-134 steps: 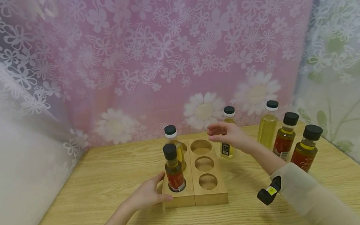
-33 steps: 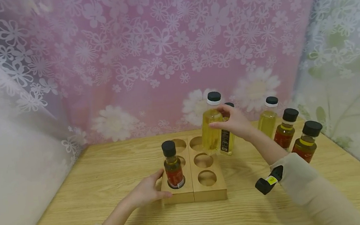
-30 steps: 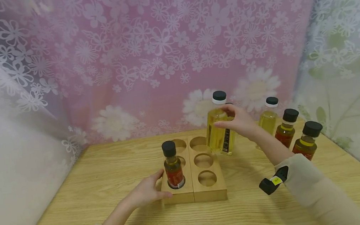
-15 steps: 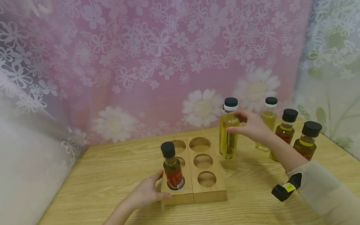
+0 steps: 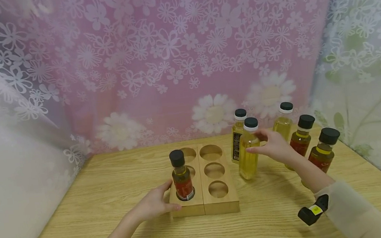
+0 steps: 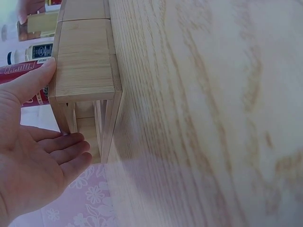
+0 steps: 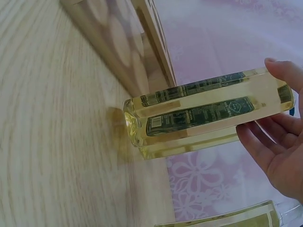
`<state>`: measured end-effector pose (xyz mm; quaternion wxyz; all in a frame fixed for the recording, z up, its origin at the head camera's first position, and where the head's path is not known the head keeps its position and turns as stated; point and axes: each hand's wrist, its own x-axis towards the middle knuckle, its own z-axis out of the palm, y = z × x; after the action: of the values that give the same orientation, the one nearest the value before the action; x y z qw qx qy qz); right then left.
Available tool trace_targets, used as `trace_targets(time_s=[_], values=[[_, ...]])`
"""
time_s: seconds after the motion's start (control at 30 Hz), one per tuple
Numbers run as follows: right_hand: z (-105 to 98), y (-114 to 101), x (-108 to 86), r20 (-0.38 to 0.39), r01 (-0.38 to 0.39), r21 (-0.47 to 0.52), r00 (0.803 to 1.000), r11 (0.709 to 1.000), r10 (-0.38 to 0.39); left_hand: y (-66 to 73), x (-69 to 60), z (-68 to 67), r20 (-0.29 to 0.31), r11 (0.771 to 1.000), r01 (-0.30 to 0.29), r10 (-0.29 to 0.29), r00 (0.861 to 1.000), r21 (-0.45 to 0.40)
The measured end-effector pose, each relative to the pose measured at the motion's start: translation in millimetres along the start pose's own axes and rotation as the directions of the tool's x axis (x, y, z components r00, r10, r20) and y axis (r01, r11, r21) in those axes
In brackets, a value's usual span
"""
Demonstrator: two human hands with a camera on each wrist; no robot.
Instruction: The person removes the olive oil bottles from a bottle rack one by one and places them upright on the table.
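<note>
My right hand [image 5: 274, 147] holds a clear bottle of yellow oil [image 5: 248, 159] between thumb and fingers, right of the wooden rack. The bottle is nearly upright with a dark cap; its base is at or just above the table, I cannot tell which. In the right wrist view, a dark label [image 7: 201, 116] shows through the oil. My left hand [image 5: 155, 203] grips the front left corner of the two-column wooden bottle rack [image 5: 222, 208], thumb on the front. A black-capped bottle with a red label [image 5: 184, 187] stands in the front left hole, beside that hand.
Another yellow oil bottle [image 5: 236, 141] stands close behind the held one. Farther right are a third yellow bottle [image 5: 283, 126] and two red-labelled bottles [image 5: 299, 145], partly behind my right arm. A floral curtain [image 5: 173, 79] hangs behind the wooden table [image 5: 121, 185].
A yellow oil bottle was standing in the rack's left column; my right hand took it out, carried it right, then lowered it nearer me. My left hand stays at the rack's corner.
</note>
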<state>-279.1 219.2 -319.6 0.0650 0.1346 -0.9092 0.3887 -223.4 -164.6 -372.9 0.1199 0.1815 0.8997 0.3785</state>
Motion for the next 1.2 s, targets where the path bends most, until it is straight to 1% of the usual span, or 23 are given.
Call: trace_targets(time_s=[0.13,0.33,0.5,0.8,1.03,1.2], values=[[2,2,-0.9,-0.001,-0.008,-0.005,1.000,1.000,0.008,-0.5,-0.1,0.0,0.000,1.000,0.001,-0.001,1.000,-0.005],[7,6,1.0,-0.008,0.008,-0.018,1.000,1.000,-0.008,-0.1,-1.5,-0.7,-0.007,1.000,0.003,-0.003,1.000,0.001],[9,6,0.8,0.001,0.002,-0.003,1.000,1.000,-0.002,1.0,-3.7,-1.0,-0.012,1.000,0.014,-0.014,1.000,0.000],[7,10,-1.3,0.023,-0.016,0.013,1.000,1.000,0.016,0.3,-3.3,-0.8,-0.008,1.000,0.012,-0.012,1.000,-0.001],[4,17,-2.1,0.038,-0.004,0.031,0.999,1.000,0.003,-1.2,-1.2,0.2,-0.004,1.000,0.000,0.000,1.000,-0.001],[0,21,-7.5,0.035,0.007,0.050,0.999,0.999,-0.009,-1.5,-0.6,0.5,-0.004,1.000,0.005,-0.005,1.000,0.002]])
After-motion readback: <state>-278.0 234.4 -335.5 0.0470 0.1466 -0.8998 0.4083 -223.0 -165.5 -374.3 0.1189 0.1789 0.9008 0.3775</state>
